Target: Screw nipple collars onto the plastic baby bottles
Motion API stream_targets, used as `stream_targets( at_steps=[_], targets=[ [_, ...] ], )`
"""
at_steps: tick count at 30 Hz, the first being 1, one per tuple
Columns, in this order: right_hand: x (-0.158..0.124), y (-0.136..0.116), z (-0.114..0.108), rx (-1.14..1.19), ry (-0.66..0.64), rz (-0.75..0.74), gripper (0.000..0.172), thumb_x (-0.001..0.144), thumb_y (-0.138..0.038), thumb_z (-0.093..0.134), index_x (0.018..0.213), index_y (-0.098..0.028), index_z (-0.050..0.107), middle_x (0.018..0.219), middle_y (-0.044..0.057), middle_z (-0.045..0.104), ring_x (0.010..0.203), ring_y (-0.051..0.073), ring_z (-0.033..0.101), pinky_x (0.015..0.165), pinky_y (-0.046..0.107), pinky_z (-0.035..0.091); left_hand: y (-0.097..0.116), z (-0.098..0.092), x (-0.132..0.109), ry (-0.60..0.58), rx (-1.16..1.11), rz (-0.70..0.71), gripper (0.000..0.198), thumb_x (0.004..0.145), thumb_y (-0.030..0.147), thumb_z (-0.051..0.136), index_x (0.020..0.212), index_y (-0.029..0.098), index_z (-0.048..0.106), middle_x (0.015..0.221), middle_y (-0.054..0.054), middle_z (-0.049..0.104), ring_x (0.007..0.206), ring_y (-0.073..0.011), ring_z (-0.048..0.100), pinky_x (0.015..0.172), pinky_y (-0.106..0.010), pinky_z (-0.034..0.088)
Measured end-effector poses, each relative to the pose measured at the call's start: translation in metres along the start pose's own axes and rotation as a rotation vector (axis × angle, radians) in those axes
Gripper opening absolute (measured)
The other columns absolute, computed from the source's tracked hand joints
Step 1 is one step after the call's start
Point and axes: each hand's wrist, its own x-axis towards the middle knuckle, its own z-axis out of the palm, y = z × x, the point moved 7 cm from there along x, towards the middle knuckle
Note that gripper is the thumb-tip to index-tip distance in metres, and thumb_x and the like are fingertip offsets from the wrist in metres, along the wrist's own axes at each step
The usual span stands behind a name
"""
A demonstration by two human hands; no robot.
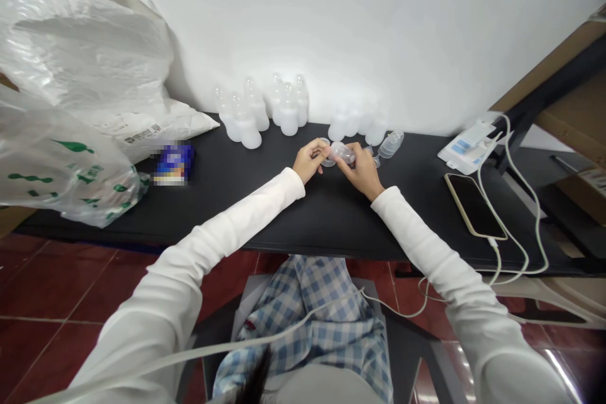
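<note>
Over the black table (265,208), my right hand (363,172) is wrapped round a small clear plastic piece (343,153), which lies on its side. The fingers of my left hand (310,160) are pinched together at the left end of that piece; whether they hold a separate small part cannot be made out. A clear ring-like piece (326,161) shows just behind and below my left fingertips. Right of my right hand, a clear ribbed dome (391,144) leans on the table, with smaller clear pieces beside it.
Several white bottles with clear domed tops (244,123) stand along the wall, with several white bottles (353,123) farther right. Plastic bags (76,158) and a blue packet (174,163) are at left. A phone (476,207), cables and a white box (466,146) lie at right.
</note>
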Motion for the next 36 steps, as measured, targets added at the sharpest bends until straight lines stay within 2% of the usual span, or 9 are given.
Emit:
stream_targets(
  at_steps=[3, 7, 11, 14, 18, 21, 25, 31, 36],
  targets=[
    [0.000, -0.001, 0.006, 0.022, -0.029, -0.042, 0.053, 0.097, -0.066, 0.043, 0.118, -0.019, 0.058, 0.096, 0.011, 0.069, 0.079, 0.026, 0.062, 0.082, 0.043, 0.051, -0.001, 0.000, 0.000, 0.014, -0.023, -0.025, 0.038, 0.081, 0.044, 0.078, 0.070, 0.018, 0.052, 0.063, 0.004, 0.051, 0.053, -0.0072, 0.048, 0.040, -0.017, 0.038],
    [0.002, -0.008, 0.008, -0.023, -0.052, -0.136, 0.056, 0.099, -0.061, 0.043, 0.133, -0.019, 0.054, 0.106, 0.015, 0.066, 0.093, 0.031, 0.061, 0.087, 0.049, 0.052, 0.001, 0.000, -0.002, 0.045, -0.058, -0.039, 0.036, 0.086, 0.036, 0.073, 0.068, 0.019, 0.047, 0.061, 0.005, 0.044, 0.050, -0.0060, 0.040, 0.040, -0.017, 0.034],
    [0.004, -0.014, 0.008, -0.111, -0.142, -0.229, 0.055, 0.101, -0.045, 0.045, 0.148, -0.017, 0.047, 0.114, 0.018, 0.064, 0.100, 0.033, 0.059, 0.089, 0.051, 0.052, 0.002, -0.001, -0.002, 0.063, -0.088, -0.076, 0.034, 0.088, 0.027, 0.070, 0.067, 0.019, 0.044, 0.060, 0.006, 0.040, 0.048, -0.0052, 0.031, 0.042, -0.018, 0.025],
    [0.004, -0.015, 0.005, -0.139, -0.152, -0.307, 0.050, 0.102, -0.027, 0.038, 0.151, -0.020, 0.047, 0.128, 0.019, 0.063, 0.112, 0.032, 0.060, 0.095, 0.051, 0.052, 0.001, -0.002, -0.001, 0.079, -0.103, -0.113, 0.034, 0.087, 0.022, 0.069, 0.067, 0.019, 0.042, 0.059, 0.006, 0.036, 0.049, -0.0055, 0.027, 0.043, -0.019, 0.018],
    [0.003, -0.013, 0.000, -0.188, -0.128, -0.336, 0.055, 0.099, -0.011, 0.029, 0.147, -0.027, 0.051, 0.140, 0.015, 0.062, 0.123, 0.028, 0.061, 0.096, 0.046, 0.052, 0.005, -0.001, -0.002, 0.058, -0.027, -0.079, 0.034, 0.090, 0.027, 0.066, 0.067, 0.020, 0.043, 0.059, 0.006, 0.038, 0.050, -0.0070, 0.030, 0.044, -0.020, 0.021],
    [0.002, -0.014, -0.004, -0.192, -0.094, -0.314, 0.049, 0.100, -0.015, 0.033, 0.143, -0.025, 0.053, 0.139, 0.015, 0.063, 0.119, 0.028, 0.064, 0.089, 0.044, 0.053, 0.016, -0.001, -0.006, 0.064, 0.101, 0.043, 0.033, 0.091, 0.037, 0.068, 0.070, 0.020, 0.048, 0.062, 0.005, 0.043, 0.055, -0.0083, 0.037, 0.050, -0.021, 0.030],
    [0.002, -0.017, -0.004, -0.145, -0.043, -0.282, 0.041, 0.100, -0.032, 0.046, 0.138, -0.018, 0.052, 0.130, 0.018, 0.065, 0.114, 0.031, 0.065, 0.086, 0.046, 0.052, 0.023, -0.001, -0.011, 0.065, 0.253, 0.146, 0.031, 0.089, 0.044, 0.071, 0.075, 0.021, 0.055, 0.069, 0.003, 0.051, 0.064, -0.0109, 0.044, 0.061, -0.023, 0.036],
    [0.000, -0.010, 0.000, -0.082, -0.024, -0.158, 0.064, 0.096, -0.059, 0.050, 0.139, -0.012, 0.046, 0.120, 0.020, 0.065, 0.101, 0.032, 0.066, 0.091, 0.050, 0.051, 0.031, 0.001, -0.018, 0.050, 0.447, 0.357, 0.023, 0.093, 0.038, 0.064, 0.078, 0.022, 0.058, 0.083, -0.003, 0.059, 0.081, -0.0178, 0.051, 0.085, -0.030, 0.043],
    [-0.002, -0.004, 0.000, 0.033, 0.011, -0.122, 0.066, 0.097, -0.064, 0.046, 0.141, -0.014, 0.044, 0.122, 0.019, 0.064, 0.100, 0.031, 0.066, 0.090, 0.050, 0.053, 0.028, 0.002, -0.018, 0.052, 0.491, 0.440, 0.035, 0.095, 0.054, 0.056, 0.082, 0.022, 0.056, 0.084, -0.004, 0.059, 0.082, -0.0186, 0.051, 0.085, -0.033, 0.043]
  ],
)
